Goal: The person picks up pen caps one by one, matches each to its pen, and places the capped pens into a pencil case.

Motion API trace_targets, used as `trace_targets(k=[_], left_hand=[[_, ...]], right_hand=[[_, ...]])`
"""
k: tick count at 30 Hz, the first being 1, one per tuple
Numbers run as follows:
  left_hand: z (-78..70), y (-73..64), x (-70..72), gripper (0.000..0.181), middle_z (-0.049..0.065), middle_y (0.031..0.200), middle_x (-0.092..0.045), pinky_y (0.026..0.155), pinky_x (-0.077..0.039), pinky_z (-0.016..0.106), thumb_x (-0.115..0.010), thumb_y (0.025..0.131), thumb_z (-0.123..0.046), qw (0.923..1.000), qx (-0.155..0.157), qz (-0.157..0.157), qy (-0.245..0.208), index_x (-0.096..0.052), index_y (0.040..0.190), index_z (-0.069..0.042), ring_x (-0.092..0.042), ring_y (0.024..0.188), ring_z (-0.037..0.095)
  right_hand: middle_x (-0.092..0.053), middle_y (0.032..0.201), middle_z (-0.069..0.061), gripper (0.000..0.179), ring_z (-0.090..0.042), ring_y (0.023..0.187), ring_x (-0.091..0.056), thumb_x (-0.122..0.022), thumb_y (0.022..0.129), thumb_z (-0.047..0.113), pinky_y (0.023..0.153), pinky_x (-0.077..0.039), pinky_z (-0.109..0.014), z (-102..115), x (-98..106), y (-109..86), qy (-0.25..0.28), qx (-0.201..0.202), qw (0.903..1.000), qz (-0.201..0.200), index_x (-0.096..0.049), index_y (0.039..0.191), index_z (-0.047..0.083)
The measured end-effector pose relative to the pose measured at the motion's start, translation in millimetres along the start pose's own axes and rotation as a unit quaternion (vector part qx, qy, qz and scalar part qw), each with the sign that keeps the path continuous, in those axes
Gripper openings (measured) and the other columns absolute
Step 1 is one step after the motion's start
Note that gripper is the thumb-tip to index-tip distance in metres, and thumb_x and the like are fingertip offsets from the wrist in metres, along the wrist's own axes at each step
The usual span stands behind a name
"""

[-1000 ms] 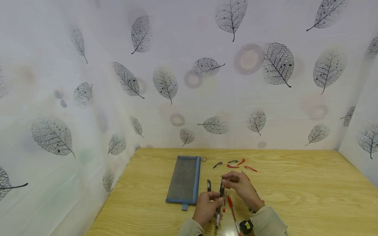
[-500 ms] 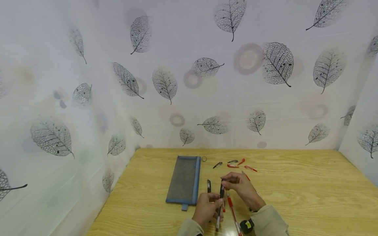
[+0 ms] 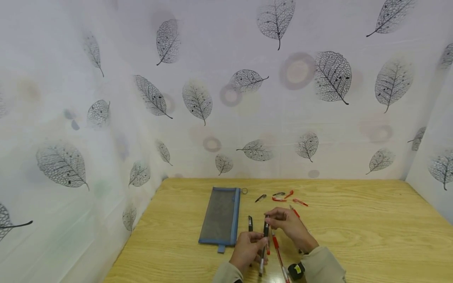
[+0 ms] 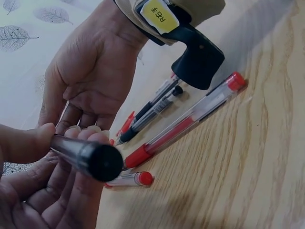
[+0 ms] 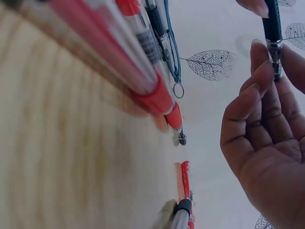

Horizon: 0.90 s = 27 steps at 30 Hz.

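Little shift: left hand (image 3: 246, 249) and right hand (image 3: 289, 225), fingers around black pen (image 3: 266, 228), near flat mesh pouch (image 3: 218, 216).

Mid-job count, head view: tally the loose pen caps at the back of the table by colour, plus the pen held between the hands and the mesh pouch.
Red caps: 3
Black caps: 2
Held black pen: 1
Mesh pouch: 1
Total: 7
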State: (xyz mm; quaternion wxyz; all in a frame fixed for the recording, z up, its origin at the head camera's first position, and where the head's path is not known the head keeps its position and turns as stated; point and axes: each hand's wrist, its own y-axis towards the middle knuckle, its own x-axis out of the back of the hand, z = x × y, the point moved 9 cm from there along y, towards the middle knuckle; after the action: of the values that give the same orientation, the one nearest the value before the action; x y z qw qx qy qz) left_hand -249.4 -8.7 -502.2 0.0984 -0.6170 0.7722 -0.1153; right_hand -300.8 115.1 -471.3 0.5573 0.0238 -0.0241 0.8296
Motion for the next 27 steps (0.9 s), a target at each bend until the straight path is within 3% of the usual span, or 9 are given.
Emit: trace_targets(k=[8, 18, 27], left_hand=[[-4.6, 0.5, 6.4, 0.023, 0.003, 0.083, -0.070, 0.052, -0.053, 0.024, -0.064, 0.093, -0.016, 0.9994, -0.011, -0.013, 0.031, -0.070, 0.105, 0.003, -0.059, 0.060, 0.008], [-4.3, 0.5, 13.5, 0.023, 0.005, 0.089, -0.069, 0.066, -0.058, 0.033, -0.064, 0.091, -0.007, 0.9994, -0.008, -0.025, 0.025, -0.066, 0.110, 0.006, -0.062, 0.071, 0.011], [-0.5, 4.8, 18.7, 0.026, 0.008, 0.095, -0.070, 0.072, -0.058, 0.034, -0.063, 0.091, -0.005, 0.9994, 0.007, -0.022, 0.026, -0.064, 0.112, 0.010, -0.065, 0.078, 0.014]], right_hand=[[-0.069, 0.095, -0.008, 0.042, -0.021, 0.081, -0.061, -0.066, 0.092, 0.021, 0.072, -0.052, -0.039, 6, 3, 9.2, -0.055, 0.003, 0.9985, -0.008, -0.058, 0.119, -0.010], [-0.069, 0.094, -0.008, 0.038, -0.029, 0.081, -0.063, -0.066, 0.092, 0.019, 0.066, -0.052, -0.039, 7, 2, 23.3, -0.117, 0.005, 0.9931, -0.005, -0.061, 0.119, -0.008], [-0.071, 0.083, -0.011, 0.032, -0.027, 0.066, -0.064, -0.066, 0.090, 0.010, 0.058, -0.053, -0.038, 5, -7, 34.8, -0.142, -0.010, 0.9895, 0.024, -0.063, 0.113, -0.012]])
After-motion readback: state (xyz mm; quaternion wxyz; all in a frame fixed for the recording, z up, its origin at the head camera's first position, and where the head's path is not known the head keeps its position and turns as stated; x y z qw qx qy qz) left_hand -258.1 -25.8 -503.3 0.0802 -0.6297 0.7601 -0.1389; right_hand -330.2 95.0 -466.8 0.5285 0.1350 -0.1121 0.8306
